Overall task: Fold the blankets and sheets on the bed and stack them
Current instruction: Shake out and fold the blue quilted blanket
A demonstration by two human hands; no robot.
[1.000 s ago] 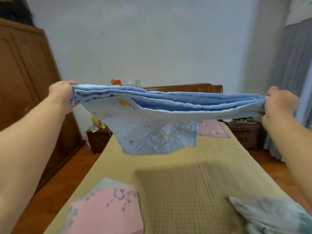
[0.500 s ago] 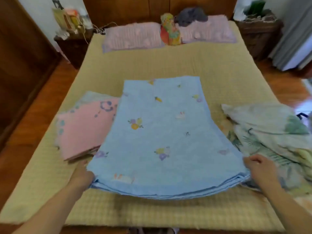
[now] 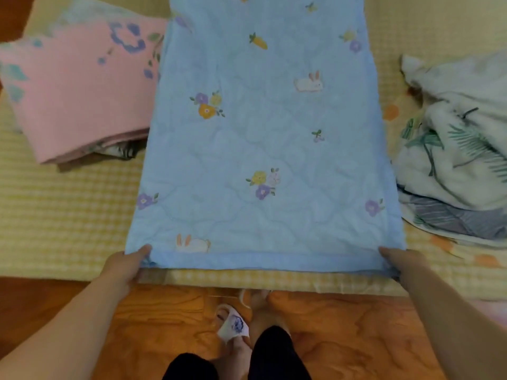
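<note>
Directly below the camera, a light blue quilted blanket [image 3: 263,138] lies flat on the bed [image 3: 68,215], folded into a long strip that runs from the bed's near edge away toward its far end. It is printed with small rabbits, carrots and purple and yellow flowers. Its near hem sits just inside the near edge of the bed, roughly midway along that edge.

At the blanket's near left corner, the left hand [image 3: 129,266] holds the fabric, thumb on top and the fingers tucked under the layers. At the near right corner, the right hand [image 3: 402,263] grips the hem the same way (its fingers are mostly hidden beneath the cloth). Both bare forearms reach in from the bottom of the view.

Just beside the blanket's left edge rests a folded pink blanket [image 3: 79,97] with blue and teal flowers, touching or slightly under the blue one. Toward the bed's right edge lies a crumpled white sheet [image 3: 461,149] with a green leaf print, unfolded and apart from the blue blanket.

The bed is covered in a yellow checked mat. Beyond its near edge is a wooden floor [image 3: 343,325], where the person's dark trouser legs and a slipper [image 3: 233,326] show.
</note>
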